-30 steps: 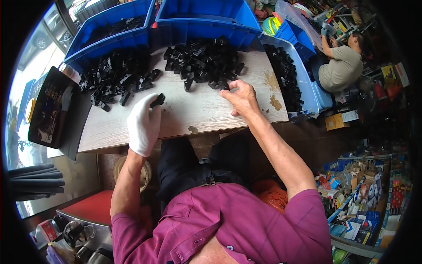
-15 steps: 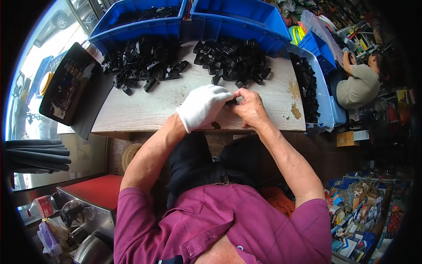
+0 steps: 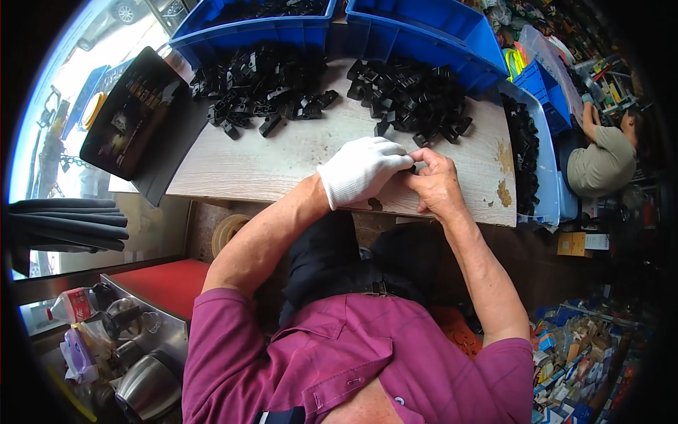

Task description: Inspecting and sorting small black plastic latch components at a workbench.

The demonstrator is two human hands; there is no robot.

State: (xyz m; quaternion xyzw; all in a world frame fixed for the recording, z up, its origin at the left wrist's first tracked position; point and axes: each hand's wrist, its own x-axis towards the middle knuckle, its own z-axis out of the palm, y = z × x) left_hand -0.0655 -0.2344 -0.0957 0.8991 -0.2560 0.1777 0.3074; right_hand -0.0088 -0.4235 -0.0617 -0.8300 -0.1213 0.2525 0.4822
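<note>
My left hand (image 3: 364, 172), in a white knitted glove, meets my bare right hand (image 3: 436, 185) above the front part of the table. Between their fingertips is a small black plastic part (image 3: 418, 169), mostly covered by the fingers. Both hands are closed in a pinch around it. Beyond them lie two heaps of similar black plastic parts: a left heap (image 3: 254, 88) and a right heap (image 3: 409, 99), the right one closer to my fingers.
Behind the heaps stand a left blue bin (image 3: 258, 35) and a right blue bin (image 3: 427, 44). A light-blue tub (image 3: 547, 166) of black parts adjoins the table's right edge. A tablet in a dark case (image 3: 131, 116) leans at the left. Another person (image 3: 600, 159) works at far right.
The whole view has shifted, so the table and heaps appear further right. My hands stay together at the same spot over the table, and the black part is more covered by fingers.
</note>
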